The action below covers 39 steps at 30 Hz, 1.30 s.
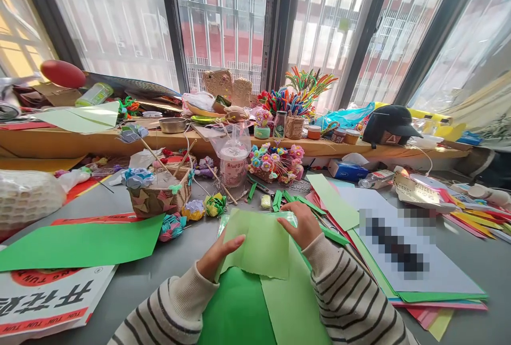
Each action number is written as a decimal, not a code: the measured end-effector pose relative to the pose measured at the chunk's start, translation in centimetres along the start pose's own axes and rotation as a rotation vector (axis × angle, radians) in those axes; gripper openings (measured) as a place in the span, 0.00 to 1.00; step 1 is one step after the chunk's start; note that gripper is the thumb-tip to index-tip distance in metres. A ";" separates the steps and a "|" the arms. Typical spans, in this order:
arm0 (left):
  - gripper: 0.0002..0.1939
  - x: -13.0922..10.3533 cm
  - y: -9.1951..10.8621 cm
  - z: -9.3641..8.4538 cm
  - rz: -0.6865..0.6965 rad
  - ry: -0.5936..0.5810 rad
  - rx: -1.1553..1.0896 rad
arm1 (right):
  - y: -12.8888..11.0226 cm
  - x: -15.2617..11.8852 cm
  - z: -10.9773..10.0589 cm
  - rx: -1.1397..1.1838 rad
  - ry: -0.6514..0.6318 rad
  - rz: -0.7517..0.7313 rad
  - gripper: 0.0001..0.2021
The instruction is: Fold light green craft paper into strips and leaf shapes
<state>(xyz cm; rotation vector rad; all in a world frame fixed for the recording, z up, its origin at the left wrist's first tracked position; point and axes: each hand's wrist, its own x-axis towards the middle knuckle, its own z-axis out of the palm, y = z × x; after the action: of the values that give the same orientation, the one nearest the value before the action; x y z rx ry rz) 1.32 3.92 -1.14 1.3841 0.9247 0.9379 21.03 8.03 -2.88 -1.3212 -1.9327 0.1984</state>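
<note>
A light green sheet of paper [259, 244] with a faint crease down it and a torn-looking lower edge is held up between my two hands. My left hand [221, 254] grips its left side, thumb on top and the other fingers hidden underneath. At the upper right corner, my right hand [302, 222] closes on the paper with thumb and bent fingers. Beneath lie a dark green sheet [233, 307] and another light green piece [297, 302]. Folded green paper strips [335, 235] lie just beyond my right hand.
A basket with paper flowers [159, 198] stands at left, near a green sheet [83, 244] on a printed bag [48, 302]. A lidded drink cup [233, 166] and small flowers [275, 161] stand ahead. Stacked paper [415, 249] lies at right. The cluttered sill [191, 140] runs along the back.
</note>
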 end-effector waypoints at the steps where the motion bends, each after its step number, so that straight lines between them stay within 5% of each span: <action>1: 0.33 0.1 -0.1 0.2 -0.012 -0.002 -0.074 | -0.5 0.2 0.0 -0.071 0.022 -0.064 0.13; 5: 0.38 0.1 -0.6 0.6 -0.019 -0.033 -0.264 | -2.9 1.4 0.2 -0.126 -0.084 -0.171 0.18; 11: 0.36 -0.2 0.2 -0.9 -0.019 -0.096 -0.131 | -3.7 2.9 0.5 0.079 -0.346 -0.055 0.09; 15: 0.36 0.0 1.4 -2.4 0.055 0.151 0.346 | -3.2 3.2 0.1 0.137 -0.424 -0.052 0.07; 19: 0.38 0.1 3.7 -3.0 0.372 0.346 1.105 | -3.4 3.3 -0.7 0.119 -0.471 -0.082 0.08; 23: 0.37 -0.2 6.9 -1.5 0.519 0.477 1.529 | -4.4 3.1 -2.0 0.076 -0.415 -0.140 0.07; 26: 0.25 -0.3 8.6 0.4 0.545 0.449 1.653 | -5.4 2.9 -3.0 0.003 -0.287 -0.199 0.07; 29: 0.12 0.1 9.0 1.9 0.499 0.436 1.703 | -6.3 2.6 -3.7 -0.061 -0.203 -0.260 0.07; 34: 0.12 0.7 8.6 2.5 0.457 0.403 1.711 | -7.0 2.3 -4.5 -0.101 -0.072 -0.323 0.07; 39: 0.11 -0.2 9.3 1.7 0.461 0.263 1.618 | -7.7 2.0 -5.5 -0.058 -0.148 -0.369 0.09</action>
<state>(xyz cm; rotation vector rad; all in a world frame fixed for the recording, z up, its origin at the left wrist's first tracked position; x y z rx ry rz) 2.85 2.95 8.18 2.9557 1.7438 0.5945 18.76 4.73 5.97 -0.9845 -2.2829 0.0579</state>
